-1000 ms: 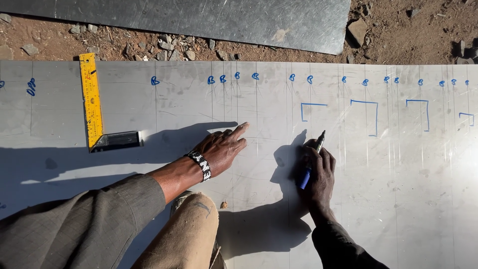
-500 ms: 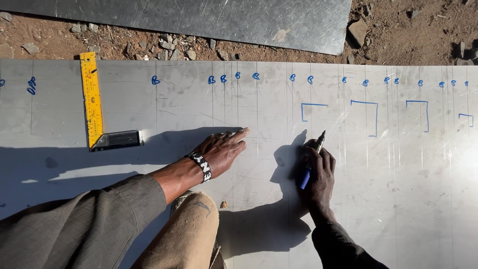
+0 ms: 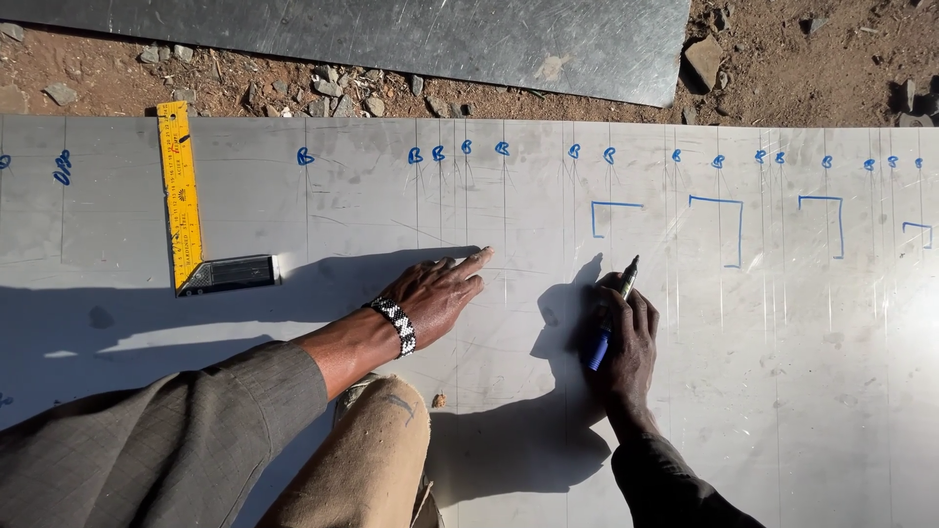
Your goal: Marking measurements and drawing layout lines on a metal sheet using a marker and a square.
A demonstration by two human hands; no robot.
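A large grey metal sheet (image 3: 802, 391) lies on the ground, scribed with thin lines and marked in blue ink along its far edge. My left hand (image 3: 440, 290) rests flat on it, fingers together and pointing right; a beaded black-and-white bracelet (image 3: 396, 325) circles the wrist. My right hand (image 3: 623, 337) grips a blue marker pen (image 3: 611, 313), tip pointing up, just below an open blue bracket mark (image 3: 614, 213). My knee (image 3: 377, 460) rests on the sheet between my arms.
A yellow try square (image 3: 191, 220) with a dark metal stock lies on the sheet at the left. A second dark metal sheet (image 3: 440, 39) lies beyond on stony dirt. Further blue bracket marks (image 3: 719, 225) run to the right.
My left hand's fingers have flattened down and closed together on the sheet. The right hand with the marker has stayed still.
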